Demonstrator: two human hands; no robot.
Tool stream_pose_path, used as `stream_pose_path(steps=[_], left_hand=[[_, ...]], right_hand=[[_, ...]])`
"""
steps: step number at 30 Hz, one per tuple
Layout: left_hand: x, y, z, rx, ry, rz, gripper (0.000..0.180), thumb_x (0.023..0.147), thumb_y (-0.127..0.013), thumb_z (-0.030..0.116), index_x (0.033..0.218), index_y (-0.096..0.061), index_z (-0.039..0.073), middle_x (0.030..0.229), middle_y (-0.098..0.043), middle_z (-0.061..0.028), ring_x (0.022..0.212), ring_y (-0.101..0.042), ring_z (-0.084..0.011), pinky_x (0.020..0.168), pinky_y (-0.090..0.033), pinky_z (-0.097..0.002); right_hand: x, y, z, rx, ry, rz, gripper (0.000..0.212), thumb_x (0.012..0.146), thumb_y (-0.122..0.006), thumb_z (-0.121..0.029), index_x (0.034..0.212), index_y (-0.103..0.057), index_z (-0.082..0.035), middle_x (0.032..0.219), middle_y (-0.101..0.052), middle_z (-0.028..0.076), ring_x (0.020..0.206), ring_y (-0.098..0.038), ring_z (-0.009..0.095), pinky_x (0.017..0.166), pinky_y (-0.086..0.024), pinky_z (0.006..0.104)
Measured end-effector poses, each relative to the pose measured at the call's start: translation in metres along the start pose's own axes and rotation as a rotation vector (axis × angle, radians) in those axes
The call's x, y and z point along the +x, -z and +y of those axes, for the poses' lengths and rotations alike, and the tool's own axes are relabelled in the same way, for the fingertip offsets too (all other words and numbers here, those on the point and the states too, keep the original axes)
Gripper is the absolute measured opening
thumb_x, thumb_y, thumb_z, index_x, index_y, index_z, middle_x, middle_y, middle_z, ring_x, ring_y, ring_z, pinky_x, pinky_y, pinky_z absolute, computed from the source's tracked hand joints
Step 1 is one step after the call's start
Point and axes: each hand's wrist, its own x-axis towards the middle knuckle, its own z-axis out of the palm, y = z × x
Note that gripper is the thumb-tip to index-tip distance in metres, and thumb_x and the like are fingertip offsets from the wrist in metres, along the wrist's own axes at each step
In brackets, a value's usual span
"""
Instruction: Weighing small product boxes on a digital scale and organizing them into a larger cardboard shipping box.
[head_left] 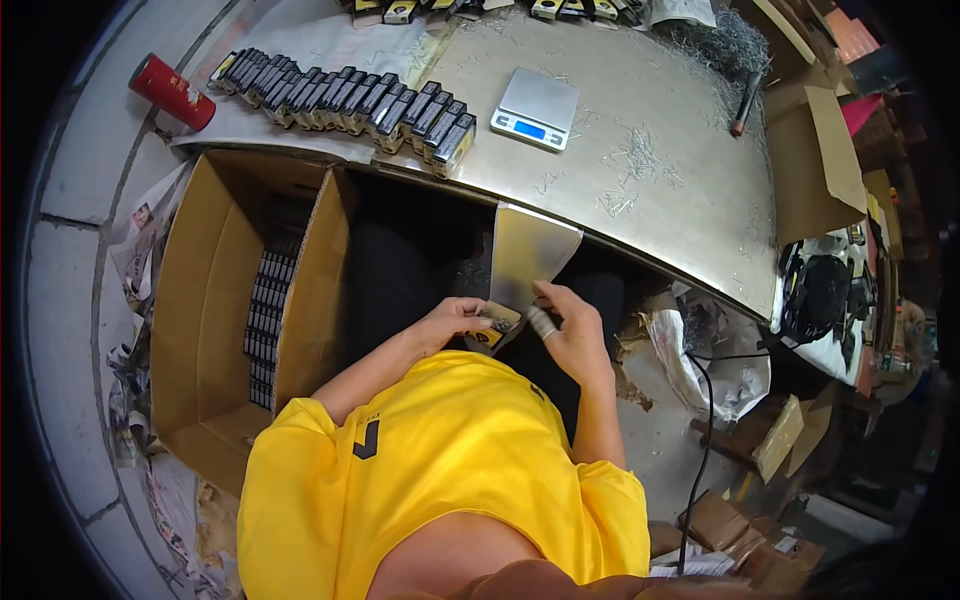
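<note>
My left hand [455,322] grips a small yellow-and-black cardboard box [484,337] in front of my lap. The box's top seems to stand open, with thin metal pieces like nails inside. Just right of it hovers my right hand [575,335], its thumb and fingertips apart and nothing visible between them. One of its digits is wrapped in whitish tape. Beyond both hands, a metal chute [532,250] slopes down from the table's edge. Above it on the table sits a silver digital scale [540,100] with a lit blue display.
Small black-and-yellow boxes [350,98] stand in a long row on the table [690,220]. Loose nails [640,155] lie scattered, with a larger pile [715,45] at the back right. At my left, a large carton [210,300] holds packed boxes. A red canister [172,92] sits far left.
</note>
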Motion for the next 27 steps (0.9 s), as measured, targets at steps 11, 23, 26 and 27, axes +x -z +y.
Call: stream_pose_path(steps=[11,23,26,27], left_hand=[[-0.037,-0.063,0.068,0.355,-0.335,0.017,0.044,0.091,-0.063,0.006,0.132,-0.048,0.0,0.113,-0.061,-0.0044,0.101,-0.059,-0.0108,0.091,-0.048,-0.0265],[-0.049,-0.094,0.073,0.974,-1.13,0.248,0.071,0.075,-0.081,0.014,0.135,-0.046,0.0,0.104,-0.064,-0.0179,0.089,-0.067,-0.0257,0.073,-0.055,-0.0294],[-0.045,-0.092,0.079,1.209,-1.247,0.238,0.072,0.072,-0.084,0.02,0.131,-0.049,0.001,0.1,-0.064,-0.0174,0.083,-0.067,-0.0292,0.069,-0.055,-0.0296],[-0.044,-0.091,0.08,1.231,-1.277,0.252,0.068,0.071,-0.084,0.022,0.127,-0.051,0.001,0.098,-0.064,-0.016,0.082,-0.067,-0.0301,0.068,-0.055,-0.0295]], right_hand=[[0.009,-0.017,-0.011,0.261,0.006,0.088,0.043,0.081,-0.07,-0.004,0.123,-0.06,-0.006,0.112,-0.066,0.012,0.097,-0.065,0.018,0.083,-0.051,0.029],[0.004,-0.022,-0.019,1.416,0.122,-0.138,0.081,0.096,-0.044,-0.054,0.149,-0.021,0.004,0.135,-0.052,0.023,0.119,-0.057,0.027,0.103,-0.043,0.0375],[0.008,-0.014,-0.037,1.531,0.111,-0.142,0.072,0.097,-0.045,-0.045,0.147,-0.026,0.004,0.132,-0.054,0.024,0.116,-0.059,0.027,0.102,-0.045,0.0368],[0.009,-0.011,-0.035,1.439,0.107,-0.148,0.068,0.097,-0.046,-0.04,0.145,-0.03,0.005,0.129,-0.056,0.024,0.114,-0.06,0.027,0.101,-0.046,0.0365]])
